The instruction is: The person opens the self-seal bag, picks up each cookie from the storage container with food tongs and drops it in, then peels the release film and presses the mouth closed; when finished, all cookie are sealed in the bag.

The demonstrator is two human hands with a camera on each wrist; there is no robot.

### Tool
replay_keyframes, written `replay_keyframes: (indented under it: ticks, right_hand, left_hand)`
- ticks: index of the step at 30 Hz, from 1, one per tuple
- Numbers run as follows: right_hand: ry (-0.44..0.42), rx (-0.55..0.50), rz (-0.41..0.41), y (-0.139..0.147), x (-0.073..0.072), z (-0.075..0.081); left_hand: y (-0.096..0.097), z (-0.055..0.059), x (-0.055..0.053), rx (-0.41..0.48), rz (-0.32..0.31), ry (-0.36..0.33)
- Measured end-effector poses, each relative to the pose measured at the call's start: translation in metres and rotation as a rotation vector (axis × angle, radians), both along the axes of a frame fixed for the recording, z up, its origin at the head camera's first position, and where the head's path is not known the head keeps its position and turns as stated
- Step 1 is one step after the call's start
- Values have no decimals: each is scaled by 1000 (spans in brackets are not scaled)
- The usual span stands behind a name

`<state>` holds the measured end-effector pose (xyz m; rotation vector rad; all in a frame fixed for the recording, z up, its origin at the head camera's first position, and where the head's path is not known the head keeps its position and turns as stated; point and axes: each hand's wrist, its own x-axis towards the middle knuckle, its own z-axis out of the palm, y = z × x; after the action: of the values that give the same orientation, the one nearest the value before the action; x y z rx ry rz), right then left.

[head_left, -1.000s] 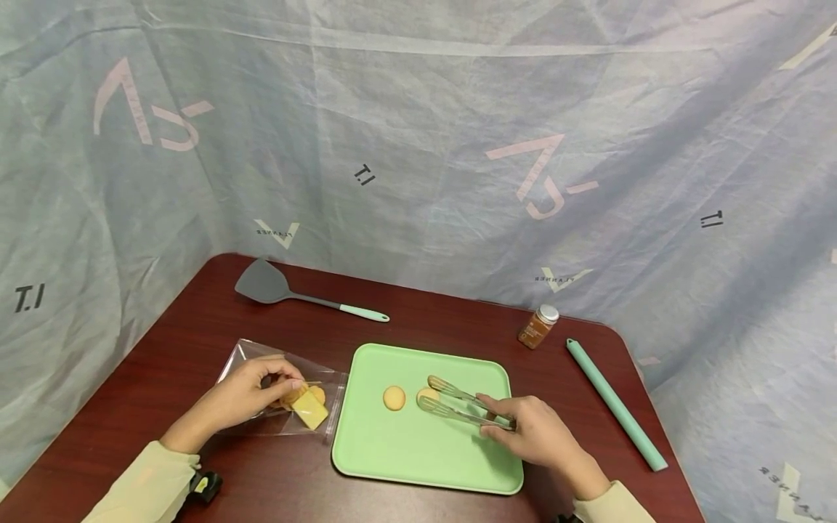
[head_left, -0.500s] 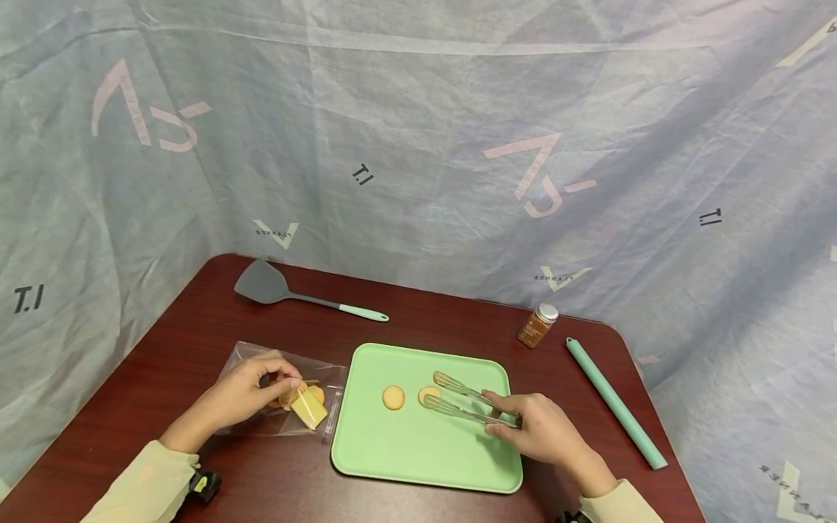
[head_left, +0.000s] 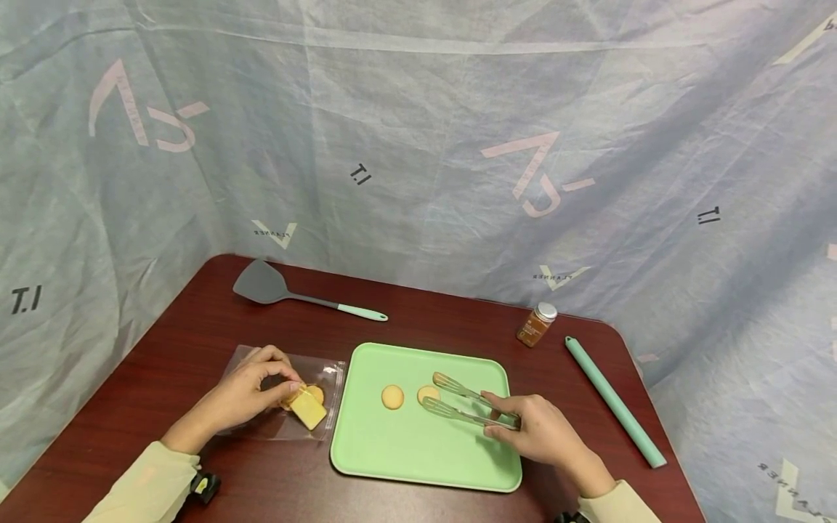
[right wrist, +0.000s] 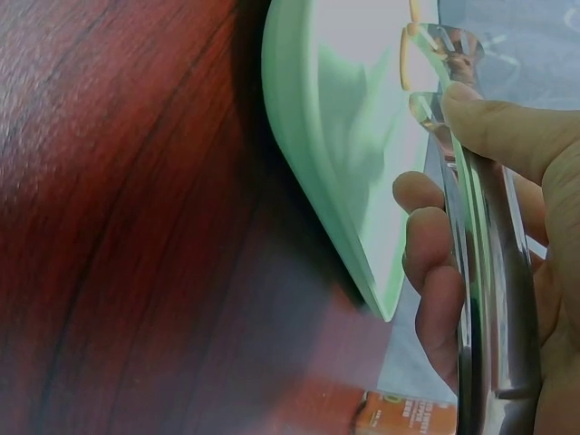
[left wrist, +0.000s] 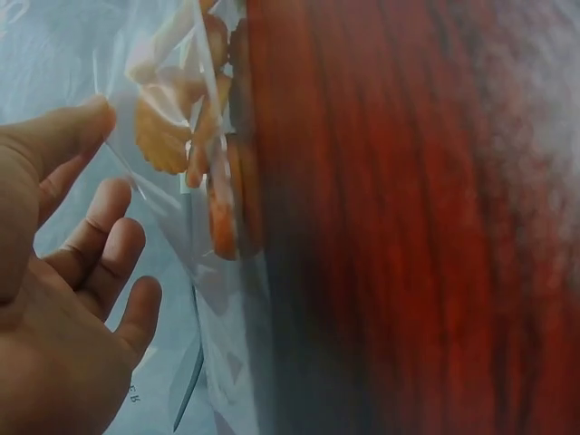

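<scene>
On the dark red, wood-grained bench (head_left: 163, 363) lies one light-green rectangular tray (head_left: 392, 450) with rounded corners, bearing two smooth round biscuits (head_left: 392, 397); at one of these are the slotted heads of shiny metal tongs (right wrist: 494, 308), grasped in the right hand (head_left: 541, 430), contact with the biscuit unclear. Beside the tray lies one clear, glossy zip bag (head_left: 331, 392) holding a yellow rectangular biscuit (head_left: 309, 412) and scalloped pieces (left wrist: 161, 145), its thin film pinched by the left hand (head_left: 251, 385). Farther off: one flat grey spatula (head_left: 261, 283), one silver-capped amber jar (head_left: 535, 327), one slim green rod (head_left: 615, 403).

The table (head_left: 275, 476) is viewed forward and downward from the head, its bag (left wrist: 227, 308) also closely from the left wrist, its tray (right wrist: 349, 100) from the right.
</scene>
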<state>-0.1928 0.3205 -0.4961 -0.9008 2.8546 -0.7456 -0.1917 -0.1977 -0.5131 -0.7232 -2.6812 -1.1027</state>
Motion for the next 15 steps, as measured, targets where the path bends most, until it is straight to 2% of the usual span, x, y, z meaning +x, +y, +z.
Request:
replay_keyframes:
  ticks: [4, 10, 15]
  right_hand:
    - [-13, -7, 3, 0, 1, 0]
    - [-21, -6, -5, 0, 1, 1]
    - [-28, 5, -19, 0, 2, 2]
  left_hand:
    - [1, -1, 0, -19, -2, 19]
    - [1, -2, 2, -71, -6, -27]
    - [2, -1, 0, -69, -13, -17]
